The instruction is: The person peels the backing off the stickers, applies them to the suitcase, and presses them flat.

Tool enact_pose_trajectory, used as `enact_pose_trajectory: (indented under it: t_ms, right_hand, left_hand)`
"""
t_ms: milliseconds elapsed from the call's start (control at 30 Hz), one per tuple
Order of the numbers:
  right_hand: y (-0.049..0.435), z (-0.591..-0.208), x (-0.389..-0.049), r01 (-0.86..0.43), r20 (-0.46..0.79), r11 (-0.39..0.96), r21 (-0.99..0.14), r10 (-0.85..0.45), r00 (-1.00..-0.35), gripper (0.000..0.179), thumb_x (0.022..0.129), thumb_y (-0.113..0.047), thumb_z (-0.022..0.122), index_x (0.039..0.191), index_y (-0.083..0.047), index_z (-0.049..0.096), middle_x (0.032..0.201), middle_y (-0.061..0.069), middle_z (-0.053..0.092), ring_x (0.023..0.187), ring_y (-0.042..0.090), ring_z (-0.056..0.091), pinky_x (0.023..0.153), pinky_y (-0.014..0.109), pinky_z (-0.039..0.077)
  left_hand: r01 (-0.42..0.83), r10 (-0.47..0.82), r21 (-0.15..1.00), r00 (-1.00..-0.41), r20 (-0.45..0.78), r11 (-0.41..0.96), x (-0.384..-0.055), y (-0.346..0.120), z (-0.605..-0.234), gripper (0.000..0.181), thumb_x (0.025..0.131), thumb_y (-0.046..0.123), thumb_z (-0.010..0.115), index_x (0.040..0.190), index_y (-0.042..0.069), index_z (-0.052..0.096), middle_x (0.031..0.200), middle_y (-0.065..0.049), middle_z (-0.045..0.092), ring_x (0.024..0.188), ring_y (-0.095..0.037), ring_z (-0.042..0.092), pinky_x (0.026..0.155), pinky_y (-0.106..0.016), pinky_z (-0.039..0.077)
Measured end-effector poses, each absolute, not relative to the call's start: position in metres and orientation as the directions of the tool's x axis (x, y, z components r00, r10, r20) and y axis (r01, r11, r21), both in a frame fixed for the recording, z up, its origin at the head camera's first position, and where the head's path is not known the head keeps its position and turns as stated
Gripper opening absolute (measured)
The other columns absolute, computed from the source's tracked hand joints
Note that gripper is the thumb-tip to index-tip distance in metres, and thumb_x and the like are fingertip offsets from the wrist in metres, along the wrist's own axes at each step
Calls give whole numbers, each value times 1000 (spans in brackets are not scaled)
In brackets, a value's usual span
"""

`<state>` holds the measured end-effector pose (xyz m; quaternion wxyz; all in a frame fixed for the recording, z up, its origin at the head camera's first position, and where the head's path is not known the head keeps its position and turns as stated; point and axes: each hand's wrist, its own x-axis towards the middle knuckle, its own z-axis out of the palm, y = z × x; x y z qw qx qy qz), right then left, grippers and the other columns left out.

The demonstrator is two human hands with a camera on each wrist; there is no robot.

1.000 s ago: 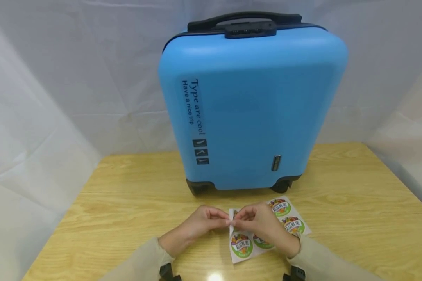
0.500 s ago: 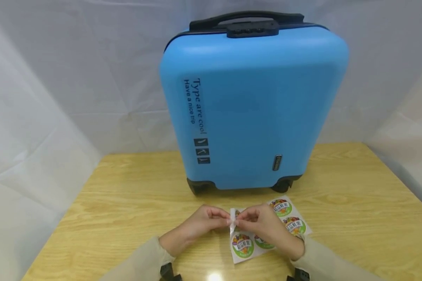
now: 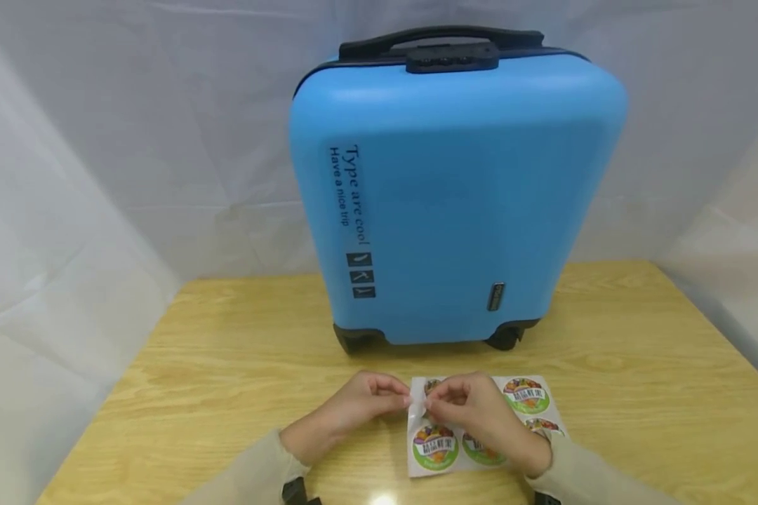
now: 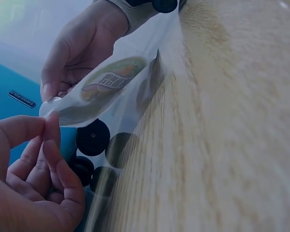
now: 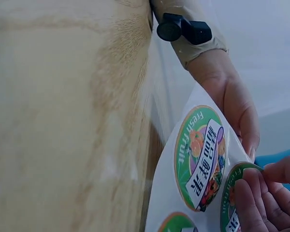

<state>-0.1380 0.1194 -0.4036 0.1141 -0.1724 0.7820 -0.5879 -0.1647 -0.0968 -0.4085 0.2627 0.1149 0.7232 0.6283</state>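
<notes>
A white sheet of stickers (image 3: 418,387) lies before the suitcase, with its left edge curled up. Its round fruit labels, such as the sticker (image 3: 435,447) at the lower left, are green-rimmed and read "Fresh fruit". My left hand (image 3: 366,402) pinches the curled left edge between thumb and forefinger. Just beside it, my right hand (image 3: 480,410) pinches the sheet at the upper-left sticker, which its fingers partly cover. Whether those fingertips hold the sticker or its backing, I cannot tell. In the left wrist view the raised sheet (image 4: 113,82) stretches between both hands.
A blue suitcase (image 3: 455,196) with a black handle (image 3: 442,34) stands upright behind the hands on the wooden table (image 3: 240,351). White sheeting (image 3: 133,140) hangs behind and at the sides.
The sticker sheet has turned, so its right part lies squarer and nearer to me. My right hand has shifted slightly right, with a small gap now between the two hands' fingertips.
</notes>
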Motion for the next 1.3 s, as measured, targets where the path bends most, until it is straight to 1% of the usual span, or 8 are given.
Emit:
enact_pose_trajectory:
  t_ms: [167, 300, 400, 533, 633, 833, 1067, 1300]
  right_hand:
    - [123, -404, -137, -119, 8, 273, -955, -377, -926, 19, 87, -19, 68, 90, -1, 71, 76, 9, 70, 66, 15, 66, 57, 24, 53]
    - [126, -403, -136, -105, -9, 287, -952, -370, -929, 20, 86, -21, 69, 89, -1, 71, 76, 8, 70, 66, 16, 66, 59, 25, 53]
    - [129, -403, -135, -98, -19, 298, -950, -365, -931, 21, 86, -22, 69, 89, -1, 71, 76, 8, 70, 65, 16, 66, 54, 27, 53]
    - [132, -403, -134, -82, -33, 303, -949, -357, -933, 22, 86, -22, 70, 89, 0, 71, 76, 9, 70, 67, 16, 67, 53, 28, 53]
    - [134, -403, -133, -80, -34, 301, -950, -356, -934, 22, 85, -22, 70, 88, 0, 71, 77, 9, 70, 69, 15, 67, 58, 27, 54]
    - [140, -405, -132, -91, -12, 266, -960, -360, -933, 22, 86, -18, 69, 89, 4, 70, 79, 13, 70, 69, 14, 67, 60, 28, 55]
    - [146, -405, -133, -15, -60, 203, -979, -361, -930, 27, 86, -18, 69, 93, 8, 68, 80, 16, 70, 71, 19, 68, 66, 31, 56]
    - [149, -406, -133, -18, -65, 228, -974, -354, -933, 24, 87, -17, 68, 92, 7, 68, 79, 16, 70, 69, 17, 68, 64, 29, 56]
  left_hand:
    - [-148, 484, 968, -844, -229, 201, -165, -99, -407, 24, 86, 8, 65, 100, -10, 65, 86, -5, 71, 75, -8, 62, 71, -25, 50]
    - [-149, 479, 969, -848, -228, 196, -164, -101, -407, 23, 86, 7, 66, 100, -11, 65, 86, -6, 71, 76, -9, 63, 74, -26, 51]
    - [-148, 479, 971, -849, -222, 187, -162, -103, -408, 23, 86, 6, 65, 100, -12, 64, 87, -7, 71, 79, -10, 64, 76, -28, 52]
    - [-149, 478, 971, -849, -224, 189, -162, -107, -408, 23, 86, 6, 65, 101, -11, 64, 89, -8, 71, 80, -11, 64, 77, -29, 52]
    - [-151, 463, 969, -856, -228, 198, -162, -109, -408, 23, 85, 5, 65, 101, -11, 64, 90, -10, 71, 80, -10, 63, 77, -28, 52]
    - [-133, 451, 968, -866, -217, 211, -162, -112, -410, 23, 85, 6, 66, 100, -11, 65, 88, -9, 71, 78, -8, 63, 76, -27, 51]
    - [-113, 434, 965, -877, -208, 235, -163, -117, -409, 23, 84, 8, 67, 99, -9, 65, 87, -7, 71, 80, -11, 63, 78, -28, 51]
    - [-112, 421, 965, -883, -206, 236, -162, -119, -409, 23, 83, 10, 68, 97, -8, 66, 85, -6, 71, 79, -12, 63, 74, -26, 50]
